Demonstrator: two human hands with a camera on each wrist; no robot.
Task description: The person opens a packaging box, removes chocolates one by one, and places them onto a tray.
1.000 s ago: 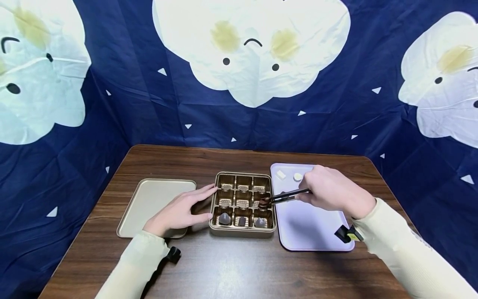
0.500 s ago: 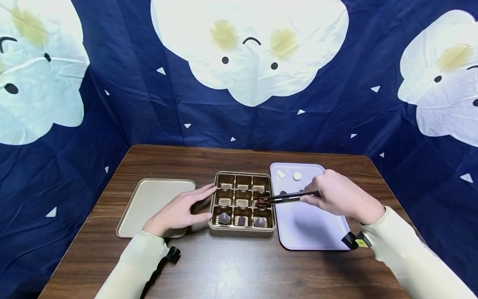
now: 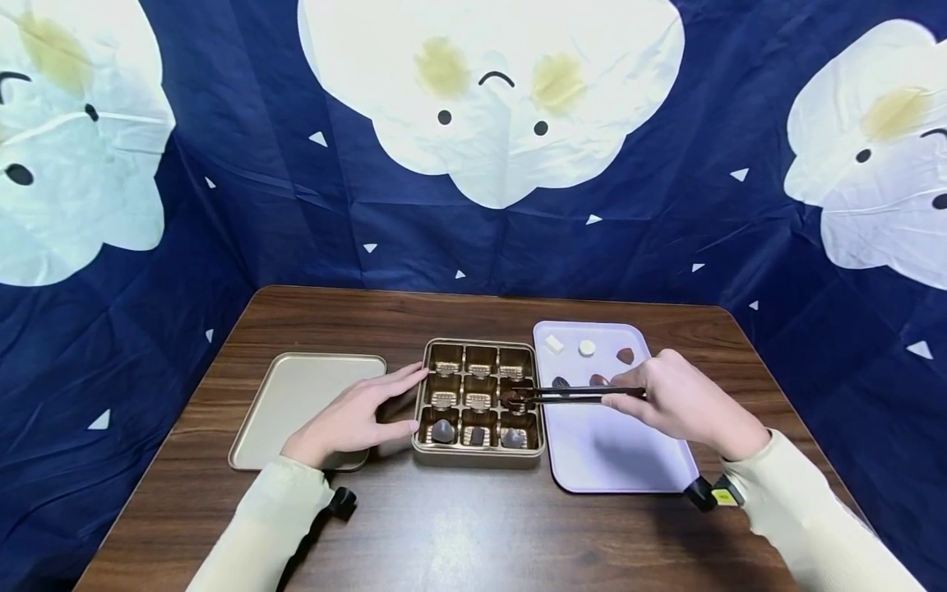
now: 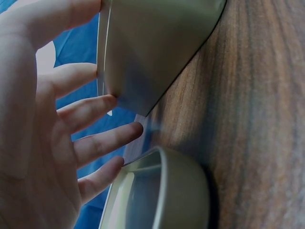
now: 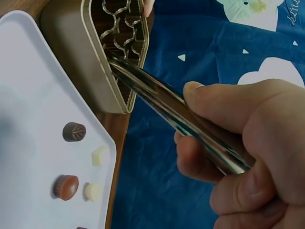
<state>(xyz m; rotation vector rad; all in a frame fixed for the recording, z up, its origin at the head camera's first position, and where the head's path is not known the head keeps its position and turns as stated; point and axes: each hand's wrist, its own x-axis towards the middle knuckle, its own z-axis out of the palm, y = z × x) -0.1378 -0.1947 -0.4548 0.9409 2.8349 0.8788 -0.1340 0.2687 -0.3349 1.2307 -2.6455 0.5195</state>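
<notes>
My right hand (image 3: pixel 669 403) grips a pair of dark metal tongs (image 3: pixel 577 395) between thumb and fingers. Their tips reach into the right compartment of the middle row in a gold box (image 3: pixel 477 460), at a brown chocolate (image 3: pixel 513 398) mostly hidden by them. Three dark chocolates sit in the box's near row, the left one a rounded chocolate (image 3: pixel 443 431). With fingers spread and nearly straight, my left hand (image 3: pixel 355 421) touches the box's left rim; in the left wrist view its thumb and some fingertips meet the box wall (image 4: pixel 147 47).
Right of the box lies a lilac tray (image 3: pixel 621 460), with several white and brown chocolates toward its far end, including a white round one (image 3: pixel 587 348) and a ridged dark one (image 5: pixel 74 131). A gold lid (image 3: pixel 311 395) lies at the left, partly under my left hand.
My right hand has shifted right and slightly nearer, levelling the tongs while their tips stay in the same compartment. More chocolates on the lilac tray have come into sight. My left hand stays put.
</notes>
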